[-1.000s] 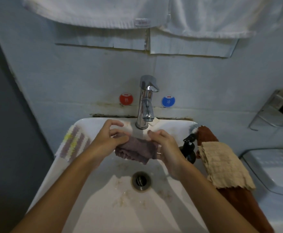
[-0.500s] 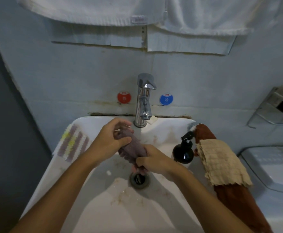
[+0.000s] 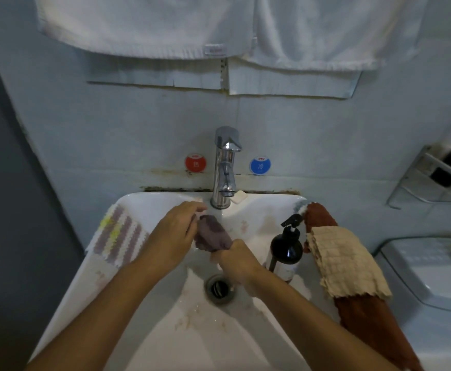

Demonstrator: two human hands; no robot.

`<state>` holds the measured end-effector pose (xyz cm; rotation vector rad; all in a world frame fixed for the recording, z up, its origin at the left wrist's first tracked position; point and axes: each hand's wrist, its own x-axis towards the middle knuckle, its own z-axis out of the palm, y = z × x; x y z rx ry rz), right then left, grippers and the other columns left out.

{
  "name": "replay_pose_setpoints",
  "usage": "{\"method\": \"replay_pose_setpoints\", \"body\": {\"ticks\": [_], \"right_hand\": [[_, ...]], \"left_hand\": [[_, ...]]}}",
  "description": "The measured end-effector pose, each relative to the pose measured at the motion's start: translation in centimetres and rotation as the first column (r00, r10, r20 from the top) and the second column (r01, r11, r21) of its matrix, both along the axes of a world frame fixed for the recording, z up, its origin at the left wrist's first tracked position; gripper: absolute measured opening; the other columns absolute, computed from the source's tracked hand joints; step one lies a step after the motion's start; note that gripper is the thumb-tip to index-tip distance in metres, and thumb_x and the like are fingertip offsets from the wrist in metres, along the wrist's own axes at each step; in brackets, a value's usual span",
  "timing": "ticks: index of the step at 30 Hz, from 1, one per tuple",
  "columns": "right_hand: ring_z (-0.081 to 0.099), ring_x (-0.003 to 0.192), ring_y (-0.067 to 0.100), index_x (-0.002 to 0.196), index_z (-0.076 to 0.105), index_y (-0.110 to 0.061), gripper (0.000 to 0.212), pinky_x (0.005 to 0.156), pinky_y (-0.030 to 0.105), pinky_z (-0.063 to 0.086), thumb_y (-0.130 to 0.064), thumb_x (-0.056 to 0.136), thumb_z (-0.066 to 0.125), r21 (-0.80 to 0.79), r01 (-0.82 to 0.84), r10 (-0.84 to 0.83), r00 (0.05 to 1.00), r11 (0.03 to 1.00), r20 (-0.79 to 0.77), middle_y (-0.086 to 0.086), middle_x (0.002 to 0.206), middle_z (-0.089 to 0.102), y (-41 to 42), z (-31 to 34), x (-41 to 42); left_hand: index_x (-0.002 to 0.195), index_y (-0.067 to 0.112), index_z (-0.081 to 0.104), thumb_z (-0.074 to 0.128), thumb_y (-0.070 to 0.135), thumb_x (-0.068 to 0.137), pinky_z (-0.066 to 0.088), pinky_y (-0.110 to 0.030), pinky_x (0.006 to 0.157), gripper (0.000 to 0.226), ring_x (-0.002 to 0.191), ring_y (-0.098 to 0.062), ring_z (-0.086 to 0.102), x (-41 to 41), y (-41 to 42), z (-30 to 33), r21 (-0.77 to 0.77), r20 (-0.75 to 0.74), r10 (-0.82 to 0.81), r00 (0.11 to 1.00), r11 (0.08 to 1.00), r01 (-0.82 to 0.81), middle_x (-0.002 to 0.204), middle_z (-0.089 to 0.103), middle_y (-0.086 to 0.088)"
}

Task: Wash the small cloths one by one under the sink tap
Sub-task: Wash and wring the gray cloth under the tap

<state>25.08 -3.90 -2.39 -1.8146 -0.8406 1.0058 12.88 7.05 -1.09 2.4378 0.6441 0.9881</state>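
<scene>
I am looking down at the white sink (image 3: pixel 149 202) and seeing both hands working 1 small mauve cloth (image 3: pixel 212 235) over the basin, just below and in front of the chrome tap (image 3: pixel 225 167). My left hand (image 3: pixel 175 235) is curling its fingers round the upper end of the cloth, and my right hand (image 3: pixel 236 259) is gripping the lower end, so the cloth is bunching into a twisted roll between the 2 of them, above the drain (image 3: pixel 220 289). I cannot tell whether water is running from the tap. A striped purple, yellow and white cloth (image 3: pixel 118 235) is lying over the left rim of the sink. On the right rim a beige waffle cloth (image 3: pixel 347 263) is lying on top of a rust-brown cloth (image 3: pixel 374 325), and a dark pump bottle (image 3: pixel 286 250) is standing just beside them, near my right hand. A red sticker (image 3: pixel 195 163) and a blue sticker (image 3: pixel 260 165) are flanking the tap on the wall, and 2 white towels (image 3: pixel 144 25) are hanging above.
</scene>
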Motion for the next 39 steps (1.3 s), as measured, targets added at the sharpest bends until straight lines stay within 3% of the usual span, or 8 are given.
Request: {"method": "replay_pose_setpoints", "body": {"ticks": [7, 12, 18, 27, 30, 34, 36, 39], "right_hand": [[0.015, 0.039, 0.010, 0.067, 0.021, -0.023, 0.044, 0.041, 0.022, 0.013, 0.001, 0.091, 0.050, 0.039, -0.433, 0.404, 0.800, 0.900, -0.443, -0.003, 0.049, 0.022, -0.3, 0.8, 0.6], [0.035, 0.048, 0.014, 0.058, 0.033, -0.019, 0.043, 0.049, 0.026, 0.030, 0.000, 0.082, 0.064, -0.103, -0.362, 0.371, 0.924, 0.927, 0.094, -0.003, 0.051, 0.038, 0.3, -0.2, 0.2], [0.057, 0.075, 0.026, 0.089, 0.072, -0.016, 0.017, 0.065, 0.029, 0.036, -0.027, 0.090, 0.060, -0.174, -0.236, 0.275, 0.509, 0.956, 0.816, 0.010, 0.089, 0.068, 0.4, -0.8, 0.9], [0.051, 0.037, 0.019, 0.050, 0.060, -0.019, 0.034, 0.049, 0.020, 0.019, -0.029, 0.044, 0.092, -0.155, -0.285, 0.199, 0.132, 0.946, 0.971, -0.002, 0.045, 0.055, 0.2, 0.6, 0.8], [0.060, 0.072, 0.030, 0.090, 0.069, -0.010, 0.013, 0.063, 0.030, 0.031, -0.022, 0.086, 0.065, -0.171, -0.304, 0.225, 0.152, 0.937, 0.962, 0.012, 0.086, 0.069, 0.1, 0.8, 0.3], [0.057, 0.078, 0.028, 0.102, 0.066, -0.008, 0.018, 0.068, 0.031, 0.039, -0.021, 0.093, 0.057, -0.182, -0.197, 0.248, 0.392, 0.963, 0.886, 0.009, 0.087, 0.060, 0.2, 0.2, 0.2], [0.055, 0.071, 0.023, 0.091, 0.063, -0.008, 0.010, 0.065, 0.030, 0.043, -0.017, 0.091, 0.061, -0.162, -0.182, 0.243, 0.678, 0.970, 0.694, 0.005, 0.079, 0.057, 0.3, 0.0, 0.2], [0.041, 0.046, 0.014, 0.061, 0.049, -0.013, 0.029, 0.049, 0.024, 0.033, 0.001, 0.083, 0.061, -0.028, -0.268, 0.269, 0.958, 0.963, 0.097, 0.000, 0.053, 0.047, -0.1, 0.9, 0.4]], "left_hand": [[0.142, 0.012, 0.041, 0.076, 0.004, 0.068, 0.037, -0.045, 0.111, 0.082, 0.136, -0.026, 0.042, -0.3, -0.1, -1.7, 0.610, -0.382, -0.052, 0.923, 0.736, 0.294, 0.148, 0.045, -0.009], [0.075, 0.014, 0.066, 0.086, 0.008, 0.037, 0.045, -0.024, 0.050, 0.043, 0.062, -0.020, 0.064, 0.3, -0.4, -0.8, 0.581, -0.491, 0.029, 0.871, 0.756, 0.303, 0.070, 0.067, -0.002], [0.085, 0.008, 0.064, 0.055, 0.010, 0.082, 0.041, -0.029, 0.065, 0.010, 0.088, -0.033, 0.064, 1.9, -3.4, 0.4, -0.098, -0.747, -0.013, 0.664, 0.991, -0.090, 0.092, 0.066, -0.013], [0.072, 0.016, 0.041, 0.029, -0.006, 0.077, 0.014, -0.015, 0.030, 0.025, 0.034, -0.004, 0.024, 0.8, -1.6, 2.0, -0.911, -0.408, -0.553, 0.726, 0.303, -0.282, 0.050, 0.036, 0.004], [0.073, 0.013, 0.044, 0.031, -0.007, 0.077, 0.020, -0.016, 0.032, 0.024, 0.035, -0.006, 0.029, 0.5, -1.5, 2.0, -0.902, -0.421, -0.544, 0.726, 0.331, -0.275, 0.051, 0.040, 0.002], [0.096, 0.009, 0.053, 0.047, -0.004, 0.079, 0.045, -0.028, 0.054, 0.023, 0.060, -0.017, 0.057, 0.3, -2.1, 0.7, -0.613, -0.546, -0.273, 0.792, 0.775, -0.155, 0.077, 0.061, -0.007], [0.115, 0.012, 0.053, 0.066, 0.007, 0.071, 0.051, -0.034, 0.071, 0.046, 0.086, -0.023, 0.060, 0.1, -2.2, -1.1, 0.055, -0.557, 0.061, 0.828, 0.998, -0.036, 0.100, 0.063, -0.007], [0.104, 0.009, 0.061, 0.074, 0.009, 0.066, 0.052, -0.039, 0.066, 0.040, 0.081, -0.028, 0.061, -0.1, -2.1, -2.5, 0.705, -0.306, 0.220, 0.926, 0.706, 0.065, 0.091, 0.065, -0.010]]}}
